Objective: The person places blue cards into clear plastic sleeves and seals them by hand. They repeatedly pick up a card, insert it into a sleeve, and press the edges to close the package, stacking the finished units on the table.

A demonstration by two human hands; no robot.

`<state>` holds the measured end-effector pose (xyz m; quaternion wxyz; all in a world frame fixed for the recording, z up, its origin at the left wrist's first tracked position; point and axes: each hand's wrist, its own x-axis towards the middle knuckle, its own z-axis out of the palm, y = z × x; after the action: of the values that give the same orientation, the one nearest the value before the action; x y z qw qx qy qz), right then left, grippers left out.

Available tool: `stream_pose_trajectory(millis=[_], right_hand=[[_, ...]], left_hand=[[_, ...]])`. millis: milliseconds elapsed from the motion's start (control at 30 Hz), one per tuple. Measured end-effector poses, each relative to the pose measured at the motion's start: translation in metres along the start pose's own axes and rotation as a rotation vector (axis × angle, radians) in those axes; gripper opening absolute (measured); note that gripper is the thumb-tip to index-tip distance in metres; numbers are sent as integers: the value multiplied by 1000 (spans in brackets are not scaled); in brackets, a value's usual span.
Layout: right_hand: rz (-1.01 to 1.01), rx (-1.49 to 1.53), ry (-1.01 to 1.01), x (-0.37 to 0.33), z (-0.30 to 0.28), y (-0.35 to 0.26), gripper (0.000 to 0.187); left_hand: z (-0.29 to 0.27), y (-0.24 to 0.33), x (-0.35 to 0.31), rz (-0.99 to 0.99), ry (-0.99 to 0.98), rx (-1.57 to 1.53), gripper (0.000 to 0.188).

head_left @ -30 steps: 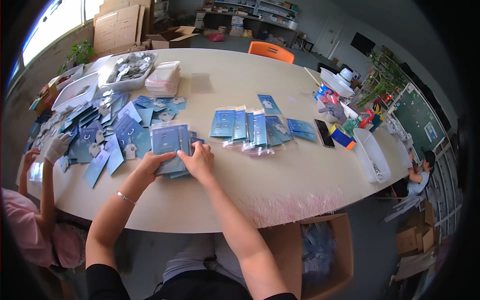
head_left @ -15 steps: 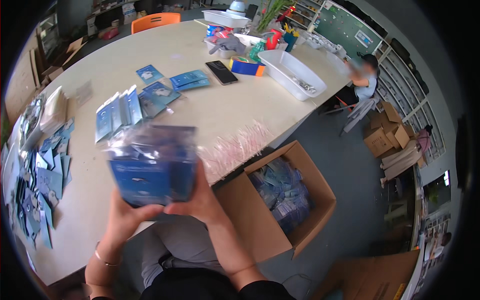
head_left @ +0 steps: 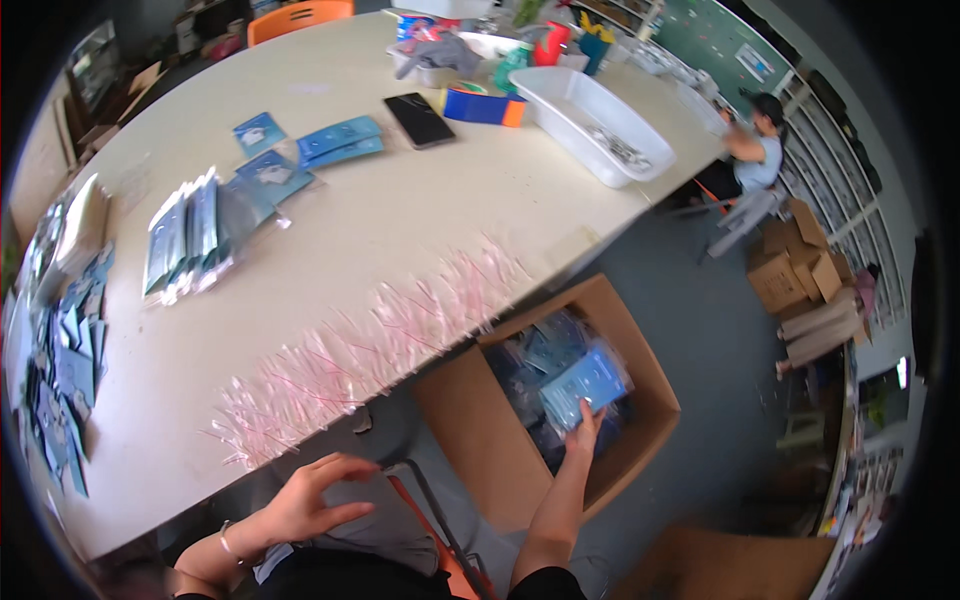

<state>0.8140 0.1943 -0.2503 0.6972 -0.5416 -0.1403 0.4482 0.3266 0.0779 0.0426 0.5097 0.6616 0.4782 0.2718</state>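
My right hand (head_left: 584, 428) reaches into an open cardboard box (head_left: 640, 440) beside the table and grips a stack of blue cards in clear bags (head_left: 585, 388). Under that stack, more bagged blue cards (head_left: 548, 345) fill the box. My left hand (head_left: 318, 496) hovers over my lap near the table's front edge, fingers apart and holding nothing. Closest to it on the table lies a long row of thin pink-and-white strips (head_left: 370, 345). Farther left, bagged blue cards (head_left: 190, 235) stand in a leaning row, with a few flat blue cards (head_left: 340, 140) beyond.
Loose blue cards (head_left: 70, 380) lie heaped at the table's left edge. A black phone (head_left: 420, 120), a blue-and-orange tape dispenser (head_left: 483, 107) and a white tray (head_left: 640, 175) with small metal pieces sit farther back. Another person (head_left: 755, 150) sits at the far right.
Both hands held the bagged card stack over the table; now my right hand has carried it right and down into the box. My left hand has let go. The strip row shows fully.
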Motion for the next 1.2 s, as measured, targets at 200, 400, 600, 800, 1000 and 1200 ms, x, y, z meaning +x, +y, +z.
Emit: stream_pose_trajectory(millis=[200, 400, 600, 800, 1000, 1200], right_hand=[[390, -370, 180, 46, -61, 64, 119], [121, -644, 481, 82, -45, 71, 89], [-87, -264, 158, 54, 56, 21, 57], [-288, -340, -37, -80, 152, -68, 45], [-529, -325, -339, -254, 263, -66, 32], [-857, -577, -1301, -418, 349, -46, 13]], left_hand=[[-40, 5, -68, -182, 210, 39, 27], [-124, -18, -53, 33, 810, 442, 23], [-281, -137, -23, -247, 937, 910, 60], [-238, -123, -55, -585, 732, 1150, 74], [-146, -99, -149, -497, 674, 1205, 82], [-105, -67, -188, -356, 661, 1064, 68]])
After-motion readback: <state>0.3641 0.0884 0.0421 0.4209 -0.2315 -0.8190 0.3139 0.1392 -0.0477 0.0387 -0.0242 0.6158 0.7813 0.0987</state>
